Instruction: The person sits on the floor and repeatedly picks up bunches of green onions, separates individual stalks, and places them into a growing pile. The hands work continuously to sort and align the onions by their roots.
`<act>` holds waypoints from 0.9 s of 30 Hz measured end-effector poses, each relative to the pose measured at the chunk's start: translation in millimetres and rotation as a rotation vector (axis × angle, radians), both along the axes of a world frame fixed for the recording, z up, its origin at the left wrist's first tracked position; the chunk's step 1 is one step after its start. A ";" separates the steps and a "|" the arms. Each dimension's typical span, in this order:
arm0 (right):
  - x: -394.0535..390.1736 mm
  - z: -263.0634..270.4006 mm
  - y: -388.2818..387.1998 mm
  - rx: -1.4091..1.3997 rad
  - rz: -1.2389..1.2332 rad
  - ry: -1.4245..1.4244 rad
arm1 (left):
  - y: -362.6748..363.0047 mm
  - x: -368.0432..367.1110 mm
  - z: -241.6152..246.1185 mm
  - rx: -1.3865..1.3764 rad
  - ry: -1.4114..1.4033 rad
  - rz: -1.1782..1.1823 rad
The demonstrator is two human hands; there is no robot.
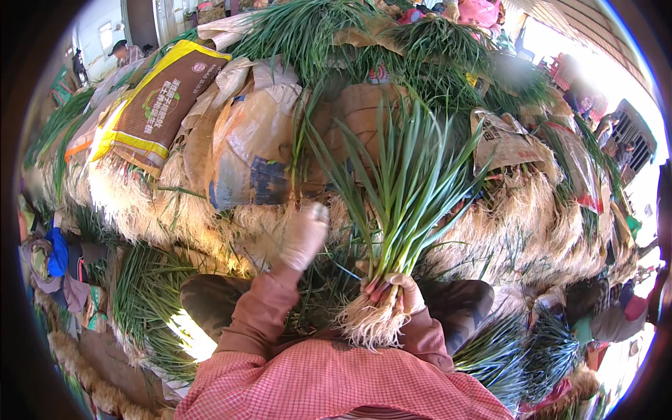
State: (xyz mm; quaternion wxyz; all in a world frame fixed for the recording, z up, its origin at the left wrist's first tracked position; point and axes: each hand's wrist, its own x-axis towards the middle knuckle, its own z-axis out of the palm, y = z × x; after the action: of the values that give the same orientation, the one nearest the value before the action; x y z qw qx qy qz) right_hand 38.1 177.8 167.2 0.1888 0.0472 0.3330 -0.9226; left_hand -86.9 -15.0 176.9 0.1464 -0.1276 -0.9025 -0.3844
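Observation:
My right hand, in a pale glove, is closed around the lower stems of a bunch of green onions. Their leaves fan upward and their pale roots hang over my lap. Off to the left, my left hand, also gloved and somewhat blurred, is raised with its fingers curled near a thin green onion stalk; whether it grips the stalk I cannot tell. A thin blue strip shows between the hands.
A long heap of green onions with pale roots spans the front, partly covered by a brown and yellow sack and a worn sheet. More onions lie at my left, others at my right. People sit at both sides.

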 end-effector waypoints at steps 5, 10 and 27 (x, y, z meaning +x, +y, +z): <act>-5.7 -4.1 -7.6 -0.325 -0.049 0.076 | 2.4 39.6 -1.2 0.312 -0.927 -0.669; -8.9 -8.9 -11.3 -0.380 -0.085 0.103 | 10.4 87.0 -29.0 0.924 -1.109 -0.973; -37.1 89.6 8.8 -0.317 -0.232 0.417 | -87.3 50.0 16.8 0.774 -0.516 -0.623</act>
State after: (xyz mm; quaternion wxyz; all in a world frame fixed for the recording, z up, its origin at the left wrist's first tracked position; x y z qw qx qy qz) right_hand 1.0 186.6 256.9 0.0145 -0.1360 0.2085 -0.9684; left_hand -36.9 -102.3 193.8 -0.1636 -0.2270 -0.6216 -0.7317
